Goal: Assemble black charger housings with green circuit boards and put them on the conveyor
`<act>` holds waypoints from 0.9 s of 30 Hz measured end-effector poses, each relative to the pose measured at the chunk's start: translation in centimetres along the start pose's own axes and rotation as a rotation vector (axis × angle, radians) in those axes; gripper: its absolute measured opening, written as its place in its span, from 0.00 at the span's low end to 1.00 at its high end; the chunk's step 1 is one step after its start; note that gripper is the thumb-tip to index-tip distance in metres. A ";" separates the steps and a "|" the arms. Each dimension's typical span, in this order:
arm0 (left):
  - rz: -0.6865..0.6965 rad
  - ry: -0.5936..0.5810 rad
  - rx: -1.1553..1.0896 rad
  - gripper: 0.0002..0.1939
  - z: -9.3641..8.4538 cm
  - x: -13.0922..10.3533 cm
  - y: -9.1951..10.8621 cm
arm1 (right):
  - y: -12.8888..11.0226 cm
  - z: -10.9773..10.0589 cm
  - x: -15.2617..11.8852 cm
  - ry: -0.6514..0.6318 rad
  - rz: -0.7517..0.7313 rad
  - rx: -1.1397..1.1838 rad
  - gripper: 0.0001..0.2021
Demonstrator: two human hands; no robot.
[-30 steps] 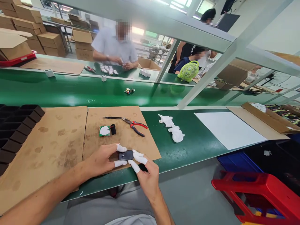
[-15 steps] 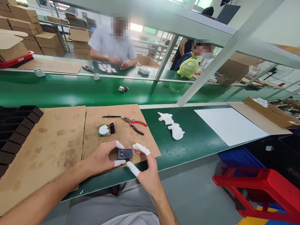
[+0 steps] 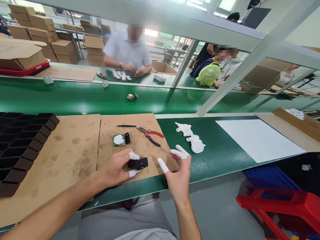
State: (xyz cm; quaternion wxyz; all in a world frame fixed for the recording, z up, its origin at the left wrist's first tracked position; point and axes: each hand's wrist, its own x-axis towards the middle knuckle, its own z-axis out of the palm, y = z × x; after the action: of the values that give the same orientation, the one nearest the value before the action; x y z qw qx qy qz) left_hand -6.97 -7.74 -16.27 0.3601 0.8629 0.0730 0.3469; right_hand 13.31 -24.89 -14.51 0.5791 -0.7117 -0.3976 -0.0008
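Black case (image 3: pixel 142 163) in left hand (image 3: pixel 115 170) near edge of cardboard (image 3: pixel 143 148), right hand (image 3: pixel 179 176) apart

No words, brand or number can be read. 1 pale strip, perhaps a label (image 3: pixel 38 67), shows on the red tray (image 3: pixel 27 71) beyond the far edge of the surface (image 3: pixel 210 136), at left, too small to read. 1 tiny pale mark on the black casing (image 3: pixel 138 164) in the left hand (image 3: pixel 116 168) is equally illegible.
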 end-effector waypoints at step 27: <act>-0.412 -0.218 -0.622 0.26 -1.2 1.0 1.6 | -3.4 2.4 0.4 -0.473 0.140 0.281 0.14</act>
State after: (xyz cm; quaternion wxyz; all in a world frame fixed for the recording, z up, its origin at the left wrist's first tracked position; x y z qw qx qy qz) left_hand -7.19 -7.86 -14.04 0.6723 0.7117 0.0975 0.1790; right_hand 10.57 -22.63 -12.31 0.5617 -0.6307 -0.4677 0.2605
